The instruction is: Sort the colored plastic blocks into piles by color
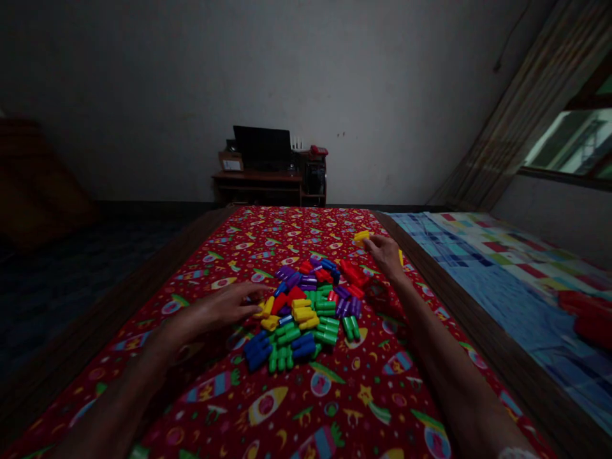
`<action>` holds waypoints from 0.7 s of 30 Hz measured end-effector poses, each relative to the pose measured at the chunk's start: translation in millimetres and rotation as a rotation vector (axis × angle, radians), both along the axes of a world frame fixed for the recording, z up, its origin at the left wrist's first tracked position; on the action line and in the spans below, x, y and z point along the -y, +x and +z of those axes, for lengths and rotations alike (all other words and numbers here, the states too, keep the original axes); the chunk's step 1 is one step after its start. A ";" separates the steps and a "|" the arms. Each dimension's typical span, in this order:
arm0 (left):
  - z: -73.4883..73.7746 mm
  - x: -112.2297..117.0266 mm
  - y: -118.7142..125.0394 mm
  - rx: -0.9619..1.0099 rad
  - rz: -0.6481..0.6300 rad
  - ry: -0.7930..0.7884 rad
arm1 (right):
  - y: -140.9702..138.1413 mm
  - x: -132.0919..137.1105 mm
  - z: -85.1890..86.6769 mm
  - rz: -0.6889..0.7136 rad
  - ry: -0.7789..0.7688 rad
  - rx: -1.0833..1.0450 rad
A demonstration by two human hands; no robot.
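A heap of plastic toy blocks (306, 306) in several colours lies on a red patterned sheet (335, 395). My left hand (224, 309) reaches over the heap's left side, fingers stretched toward a yellow block (268, 307) and touching it. My right hand (386, 254) is at the far right of the heap, fingers closed round a yellow block (361, 237) held just off the pile. Red blocks (354, 274) lie beside that hand.
The sheet covers a bed with wooden edges (444, 280). A checked mattress (502, 274) with a red object (588, 315) lies to the right. A low desk with a dark screen (262, 148) stands at the far wall. A curtain and window are at the upper right.
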State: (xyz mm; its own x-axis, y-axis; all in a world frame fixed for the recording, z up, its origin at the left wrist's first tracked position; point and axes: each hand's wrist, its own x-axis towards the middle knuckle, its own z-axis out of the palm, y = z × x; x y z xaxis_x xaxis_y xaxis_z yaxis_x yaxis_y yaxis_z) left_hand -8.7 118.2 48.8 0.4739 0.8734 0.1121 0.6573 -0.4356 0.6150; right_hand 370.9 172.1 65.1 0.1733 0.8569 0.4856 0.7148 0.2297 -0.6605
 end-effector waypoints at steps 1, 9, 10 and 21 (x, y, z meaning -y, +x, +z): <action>-2.4 0.1 -1.8 -0.006 -0.028 -0.034 | 15.2 -4.1 -3.9 -0.083 -0.007 -0.017; -8.5 -2.1 2.4 -0.023 -0.051 -0.097 | 83.7 -10.9 -38.5 -0.393 -0.144 -0.140; -8.8 -2.5 2.1 -0.030 -0.060 -0.105 | 84.3 -10.8 -40.9 -0.395 -0.162 -0.144; -18.9 -6.1 -0.4 -0.170 -0.067 -0.052 | 75.0 -0.9 -34.5 -0.480 -0.350 0.168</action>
State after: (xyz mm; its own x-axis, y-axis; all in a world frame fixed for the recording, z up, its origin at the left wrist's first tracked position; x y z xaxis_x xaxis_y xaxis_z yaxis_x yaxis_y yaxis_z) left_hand -9.1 124.3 29.9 0.5398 0.8415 -0.0194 0.7241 -0.4525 0.5204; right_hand 445.9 173.0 30.5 0.5247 0.8157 0.2438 0.7855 -0.3534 -0.5080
